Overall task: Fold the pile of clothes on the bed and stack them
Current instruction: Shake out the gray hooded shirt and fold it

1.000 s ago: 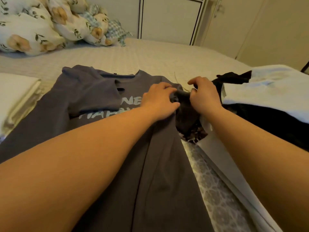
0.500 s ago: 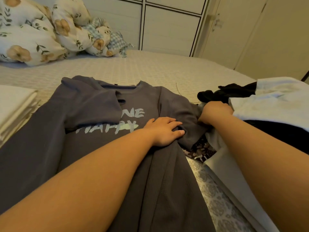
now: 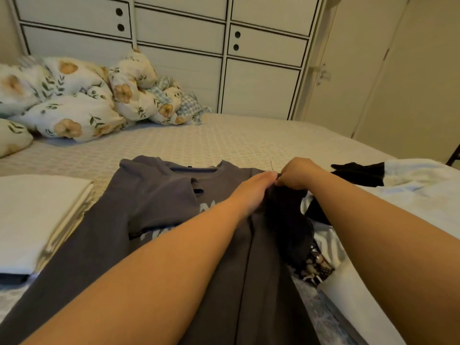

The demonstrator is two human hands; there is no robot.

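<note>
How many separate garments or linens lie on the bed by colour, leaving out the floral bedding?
Grey: 1, the shirt under both hands
White: 2, a folded stack and a loose cloth
Black: 1, a crumpled garment
Patterned: 1, a dark scrap
Total: 5

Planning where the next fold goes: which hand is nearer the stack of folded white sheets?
Left. The left hand lies on the grey shirt, beside the white sheets; the right hand is farther right.

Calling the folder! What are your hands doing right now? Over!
Left hand flat on grey shirt. Right hand pinching its right shoulder, sleeve folding in. Unfolded pile waits at right; nothing blocking.
</note>
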